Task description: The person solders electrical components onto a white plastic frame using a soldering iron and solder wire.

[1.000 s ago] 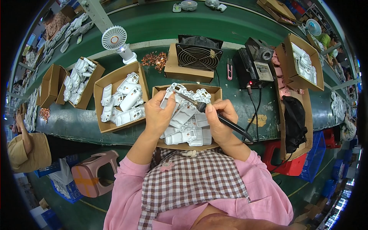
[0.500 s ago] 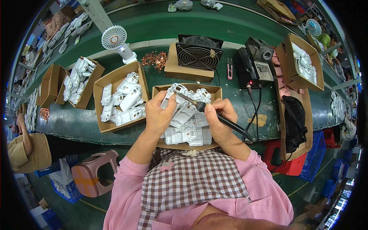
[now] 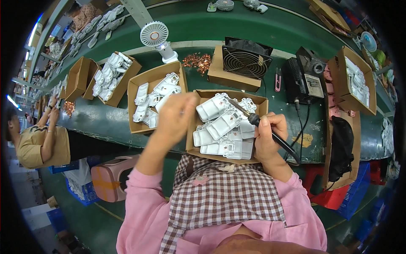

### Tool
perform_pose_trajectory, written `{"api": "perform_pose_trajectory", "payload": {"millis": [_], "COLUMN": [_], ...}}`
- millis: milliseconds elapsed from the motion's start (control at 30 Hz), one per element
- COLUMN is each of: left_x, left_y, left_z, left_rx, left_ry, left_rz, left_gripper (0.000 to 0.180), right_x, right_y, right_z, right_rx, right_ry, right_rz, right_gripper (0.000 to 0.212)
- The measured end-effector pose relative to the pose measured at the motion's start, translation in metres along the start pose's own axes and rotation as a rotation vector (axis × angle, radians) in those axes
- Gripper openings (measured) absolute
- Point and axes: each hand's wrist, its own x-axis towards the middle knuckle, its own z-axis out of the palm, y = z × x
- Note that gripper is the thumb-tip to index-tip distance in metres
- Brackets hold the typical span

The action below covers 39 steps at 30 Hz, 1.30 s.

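Leftward from the white housings (image 3: 224, 127) had swung the left hand (image 3: 175, 116), blurred, its fingers' hold untellable, while the right hand (image 3: 268, 135) gripped the soldering iron (image 3: 258, 122) over their cardboard box (image 3: 198, 95); at ten o'clock, another box (image 3: 134, 86) on the green bench (image 3: 97, 120) probably called for a reach.

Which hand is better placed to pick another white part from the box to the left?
Left. The left hand hovers at the edge of the cardboard box of white parts and looks empty, though blurred. The right hand grips the soldering iron over the middle box.
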Motion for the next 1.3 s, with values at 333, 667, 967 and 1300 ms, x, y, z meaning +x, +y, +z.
{"api": "perform_pose_trajectory", "payload": {"millis": [333, 667, 967, 1300], "left_x": [0.027, 0.060, 0.032, 0.034], "left_y": [-0.137, -0.126, -0.079, -0.097], "left_z": [-0.096, -0.119, -0.110, -0.105], "left_rx": [0.819, 0.840, 0.767, 0.800], "left_ry": [-0.619, -0.710, -0.893, -0.928], "left_rz": [0.219, 0.324, 0.209, 0.286], "left_gripper": [0.050, 0.017, 0.031, 0.036], "right_x": [0.000, 0.001, 0.003, 0.004], "right_y": [-0.001, -0.005, -0.001, 0.000], "right_z": [-0.002, -0.002, -0.003, -0.004], "right_rx": [0.000, 0.045, 0.067, 0.111], "right_ry": [-0.023, -0.027, -0.031, -0.042], "right_rz": [0.090, 0.105, 0.132, 0.164], "right_gripper": [0.015, 0.013, 0.013, 0.012]}}
